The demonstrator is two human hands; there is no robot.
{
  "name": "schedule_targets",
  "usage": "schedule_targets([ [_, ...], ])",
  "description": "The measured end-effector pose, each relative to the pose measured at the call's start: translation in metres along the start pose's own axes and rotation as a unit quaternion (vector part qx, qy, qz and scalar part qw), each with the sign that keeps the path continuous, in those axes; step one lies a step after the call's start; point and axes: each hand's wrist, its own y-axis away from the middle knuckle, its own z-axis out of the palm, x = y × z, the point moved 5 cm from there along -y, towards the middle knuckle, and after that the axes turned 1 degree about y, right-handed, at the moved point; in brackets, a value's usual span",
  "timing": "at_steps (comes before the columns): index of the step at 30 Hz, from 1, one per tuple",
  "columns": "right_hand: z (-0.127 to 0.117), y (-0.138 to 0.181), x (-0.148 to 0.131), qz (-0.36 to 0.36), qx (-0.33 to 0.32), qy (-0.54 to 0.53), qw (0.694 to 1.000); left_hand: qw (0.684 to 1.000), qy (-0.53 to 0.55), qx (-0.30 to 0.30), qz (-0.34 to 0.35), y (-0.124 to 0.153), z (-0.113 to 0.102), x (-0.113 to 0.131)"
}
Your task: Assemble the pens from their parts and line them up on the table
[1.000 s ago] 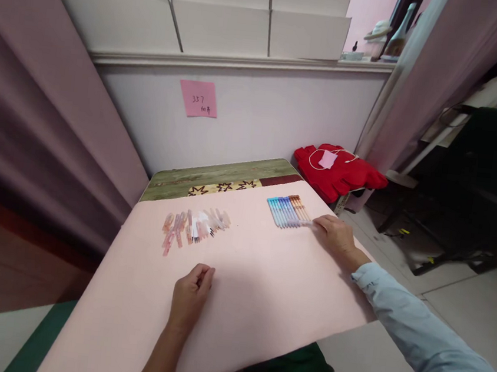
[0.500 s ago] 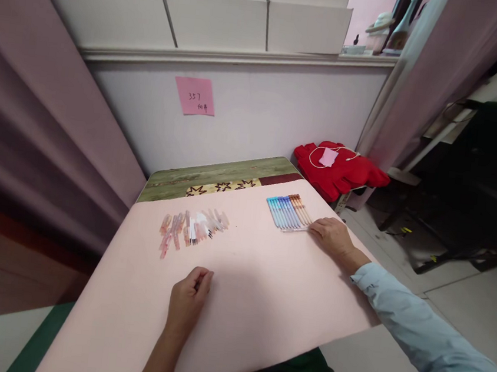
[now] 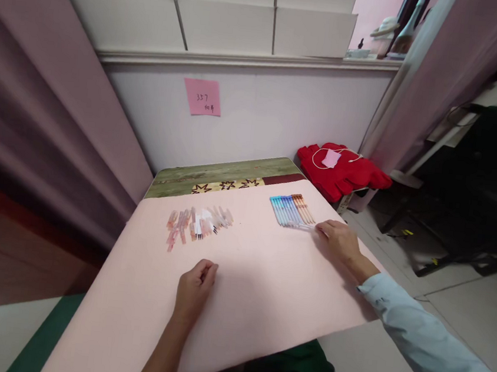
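Note:
My right hand (image 3: 338, 241) is at the right side of the pink-covered table, fingertips pinched on one end of a slim clear stick (image 3: 300, 226), perhaps a pen. The stick lies crosswise at the near ends of a neat row of pens (image 3: 291, 210), which runs from light blue through violet to orange-brown. My left hand (image 3: 196, 287) rests on the cover nearer to me, fingers curled in a loose fist with nothing visible in them. Beyond it, to the left, is a loose pile of pinkish, clear and white pens (image 3: 198, 224), several with dark tips.
The pink cover (image 3: 258, 305) leaves a green, star-patterned strip of table (image 3: 227, 172) bare at the back. A red cloth item (image 3: 343, 172) with a white cord sits past the far right corner. A wall with a pink note (image 3: 203, 97) stands behind; curtains hang on both sides.
The whole view has shifted slightly. The clear stick now lies closer over the near ends of the pen row, still in my right hand. My left hand keeps its curled pose.

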Motion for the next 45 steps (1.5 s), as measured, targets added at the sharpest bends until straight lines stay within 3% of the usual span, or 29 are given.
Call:
schedule_targets([
  [4, -0.012, 0.033, 0.001, 0.172, -0.061, -0.064, 0.981, 1.0, -0.006, 0.006, 0.008, -0.001, 0.001, -0.002],
  [9, -0.018, 0.055, -0.006, 0.27, -0.117, -0.112, 0.949, 0.999, -0.032, 0.017, 0.025, -0.002, 0.002, -0.003],
  [24, -0.008, 0.058, 0.007, 0.255, -0.098, -0.122, 0.954, 0.989, -0.111, 0.081, 0.051, -0.002, 0.002, 0.002],
  [32, -0.01, 0.056, 0.001, 0.272, -0.101, -0.13, 0.948, 0.986, -0.14, 0.079, 0.049, -0.003, 0.003, 0.004],
  [38, -0.011, 0.055, 0.002, 0.307, -0.096, -0.114, 0.94, 0.993, -0.088, 0.06, 0.048, 0.0, 0.001, 0.008],
  [45, -0.009, 0.057, 0.006, 0.287, -0.096, -0.092, 0.949, 0.999, -0.003, 0.041, 0.027, 0.002, 0.001, 0.003],
])
